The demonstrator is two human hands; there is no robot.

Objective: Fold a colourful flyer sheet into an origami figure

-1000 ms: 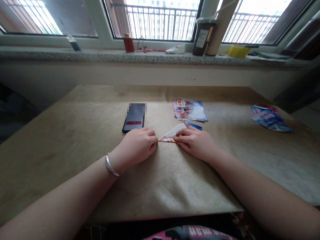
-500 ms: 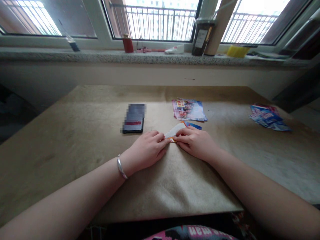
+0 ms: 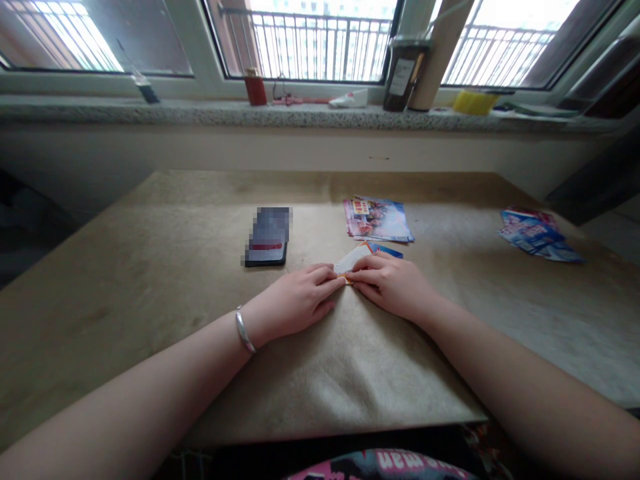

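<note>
Folded paper (image 3: 351, 259) lies on the surface (image 3: 320, 387) at twelve o'clock, with the left hand (image 3: 293, 300) reaching in from eight o'clock, fingers loosely extended onto its edge, and the right hand (image 3: 393, 283) from four, fingers curled onto it, pinching or only pressing I cannot tell.

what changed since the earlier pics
The left hand has moved right along the folded paper, closer to the right hand, covering the paper's pointed left end. The right hand stayed on the paper; the phone, middle leaflets and far-right leaflets lie as before.
</note>
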